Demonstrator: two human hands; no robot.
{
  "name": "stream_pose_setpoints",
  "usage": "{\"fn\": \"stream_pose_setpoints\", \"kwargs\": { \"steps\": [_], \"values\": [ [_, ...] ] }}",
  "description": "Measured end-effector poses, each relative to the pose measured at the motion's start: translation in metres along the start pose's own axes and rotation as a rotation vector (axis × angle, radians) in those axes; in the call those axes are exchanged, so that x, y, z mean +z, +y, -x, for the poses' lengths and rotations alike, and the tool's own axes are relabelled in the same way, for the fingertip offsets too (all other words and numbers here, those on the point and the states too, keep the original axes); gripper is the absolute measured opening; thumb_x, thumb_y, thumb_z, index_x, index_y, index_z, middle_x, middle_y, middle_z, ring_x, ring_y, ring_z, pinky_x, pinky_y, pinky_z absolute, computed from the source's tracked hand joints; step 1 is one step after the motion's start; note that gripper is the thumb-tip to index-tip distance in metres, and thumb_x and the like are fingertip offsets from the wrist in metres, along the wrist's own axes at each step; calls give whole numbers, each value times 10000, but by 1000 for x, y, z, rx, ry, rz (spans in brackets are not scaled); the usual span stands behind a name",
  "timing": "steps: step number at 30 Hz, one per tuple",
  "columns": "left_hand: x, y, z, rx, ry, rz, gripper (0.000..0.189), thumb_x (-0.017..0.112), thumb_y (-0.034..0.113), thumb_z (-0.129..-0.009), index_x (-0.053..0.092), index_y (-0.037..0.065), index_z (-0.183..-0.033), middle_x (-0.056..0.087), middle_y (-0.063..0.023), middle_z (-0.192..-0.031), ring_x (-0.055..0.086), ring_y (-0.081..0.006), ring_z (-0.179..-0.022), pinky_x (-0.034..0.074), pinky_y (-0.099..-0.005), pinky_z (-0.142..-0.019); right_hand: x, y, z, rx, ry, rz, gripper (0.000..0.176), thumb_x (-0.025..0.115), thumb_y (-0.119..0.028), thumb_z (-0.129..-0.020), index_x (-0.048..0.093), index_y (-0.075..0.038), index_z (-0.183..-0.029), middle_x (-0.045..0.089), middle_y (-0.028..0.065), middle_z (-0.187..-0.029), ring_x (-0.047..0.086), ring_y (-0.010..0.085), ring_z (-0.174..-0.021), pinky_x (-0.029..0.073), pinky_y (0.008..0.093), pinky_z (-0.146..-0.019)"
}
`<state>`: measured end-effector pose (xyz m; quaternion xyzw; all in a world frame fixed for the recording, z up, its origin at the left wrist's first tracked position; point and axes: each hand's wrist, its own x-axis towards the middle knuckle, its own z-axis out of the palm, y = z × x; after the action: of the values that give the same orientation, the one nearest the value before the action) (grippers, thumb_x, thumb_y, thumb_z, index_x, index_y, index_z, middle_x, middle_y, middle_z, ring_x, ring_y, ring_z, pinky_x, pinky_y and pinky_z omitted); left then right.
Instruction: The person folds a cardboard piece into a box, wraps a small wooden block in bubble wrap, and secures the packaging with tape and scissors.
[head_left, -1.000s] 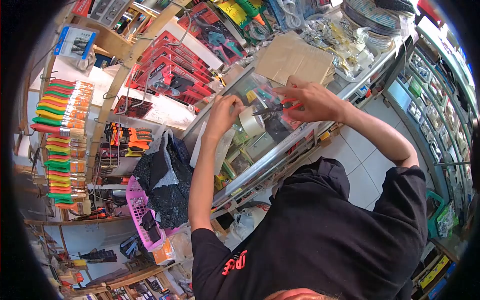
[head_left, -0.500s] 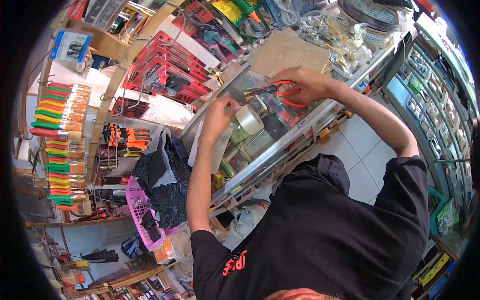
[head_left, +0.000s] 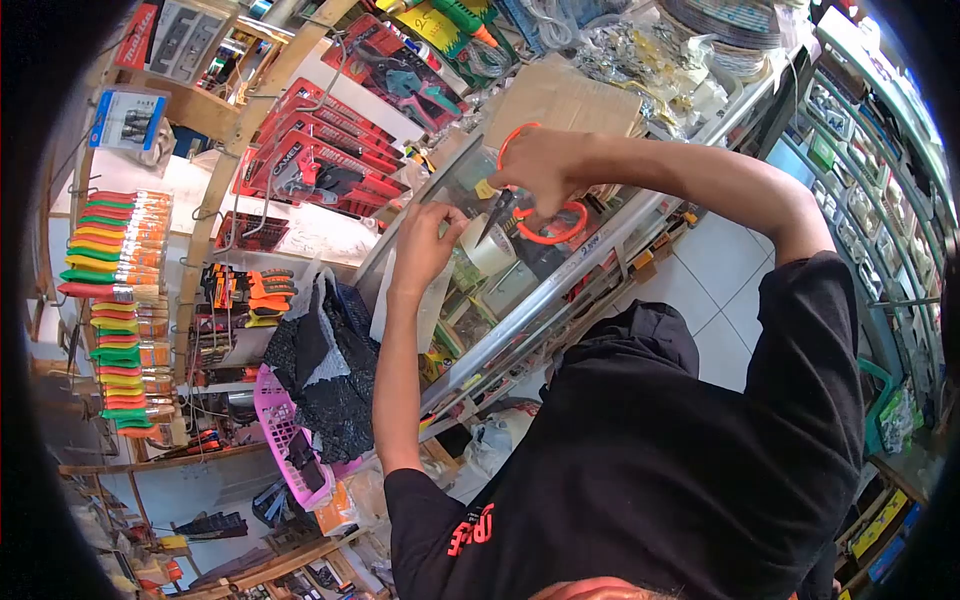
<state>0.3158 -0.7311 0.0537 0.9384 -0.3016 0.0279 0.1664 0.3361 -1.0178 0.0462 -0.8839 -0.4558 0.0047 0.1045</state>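
Observation:
My right hand (head_left: 545,165) grips a pair of scissors (head_left: 556,226) with orange-red handles. The handle loops are spread wide apart, and the dark blades point down toward a roll of clear tape (head_left: 490,256). That roll rests on the glass counter, between my two hands. Just to its upper left is my left hand (head_left: 428,240), its fingers curled and thumb and fingertips close together. Whether a strip of tape is pinched there is too fine to make out.
The glass-topped counter (head_left: 530,307) has a metal front edge. Flattened cardboard (head_left: 560,100) and small plastic-bagged goods (head_left: 650,65) lie at its far end. Paintbrushes (head_left: 120,250) and carded tools (head_left: 320,165) hang at left, above a pink basket (head_left: 275,410) with black plastic bags.
The scissors have turned from pointing left to pointing down at the tape roll, and their handles have spread. My right hand has moved left; my left hand has shifted slightly left and down.

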Motion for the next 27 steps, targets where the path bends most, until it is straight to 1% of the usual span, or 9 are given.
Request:
{"fn": "stream_pose_setpoints", "kwargs": {
  "steps": [2, 4, 7, 11, 17, 20, 23, 26, 27],
  "values": [
    [0, 1, 1, -4, 9, -1, 149, 798, 139, -890, 752, 23, -973, 746, -135, -991, 660, -344, -1013, 507, -447, -915, -2, -1, -11, 19, -69, -60, 708, 787, -526, -693, 687, -37, -1195, 726, 222, -954, 703, 431, -956, 535, 530, -830],
    [1, 0, 2, -4, 22, -1, 123, 804, 128, -867, 754, 46, -944, 746, -125, -1005, 644, -368, -1025, 501, -461, -913, -7, -4, -15, 13, -78, -74, 711, 785, -540, -707, 690, -50, -1213, 734, 229, -959, 712, 437, -950, 541, 533, -829],
    [1, -2, 4, 24, 43, 11, 112, 798, 129, -872, 755, 52, -940, 742, -126, -995, 640, -372, -1019, 494, -465, -911, -5, -1, -21, -11, -75, -92, 706, 781, -552, -722, 692, -65, -1226, 742, 230, -978, 713, 441, -972, 545, 532, -848],
    [3, -3, 7, 14, 52, 17, 106, 794, 125, -875, 758, 51, -942, 736, -124, -981, 633, -370, -1009, 486, -471, -911, -2, 1, -26, -43, -74, -145, 702, 784, -552, -730, 693, -75, -1237, 744, 228, -987, 707, 441, -1001, 543, 527, -874],
    [3, -2, 8, 12, 59, 3, 115, 794, 126, -875, 758, 44, -947, 734, -120, -979, 629, -365, -1008, 484, -470, -914, 7, 13, -37, -45, -161, -200, 681, 798, -536, -745, 693, -89, -1247, 742, 224, -968, 698, 450, -999, 530, 534, -882],
    [2, 0, 9, 22, 50, -16, 123, 794, 121, -877, 753, 36, -956, 735, -126, -984, 633, -366, -1028, 486, -469, -925, 0, 12, -34, -117, -112, -145, 675, 806, -566, -762, 703, -95, -1234, 741, 216, -947, 697, 456, -972, 529, 541, -857],
    [2, 3, 10, 9, 42, -27, 136, 794, 114, -882, 744, 27, -973, 739, -135, -998, 641, -369, -1064, 489, -467, -948, 2, 14, -36, -107, -118, -139, 676, 814, -602, -768, 714, -98, -1207, 740, 207, -927, 702, 452, -940, 529, 540, -829],
    [3, 3, 10, 8, 48, -32, 136, 789, 126, -889, 749, 32, -977, 741, -133, -1010, 639, -369, -1066, 489, -467, -953, 4, 16, -33, -160, -23, -98, 665, 818, -622, -774, 722, -98, -1172, 739, 199, -913, 711, 439, -928, 532, 537, -811],
    [2, 4, 9, 6, 34, -34, 136, 787, 130, -891, 750, 32, -979, 741, -134, -1015, 639, -370, -1067, 489, -468, -955, 2, 14, -33, -152, -46, -82, 661, 819, -622, -774, 722, -100, -1170, 739, 201, -913, 712, 439, -928, 533, 539, -809]
  ]
}}
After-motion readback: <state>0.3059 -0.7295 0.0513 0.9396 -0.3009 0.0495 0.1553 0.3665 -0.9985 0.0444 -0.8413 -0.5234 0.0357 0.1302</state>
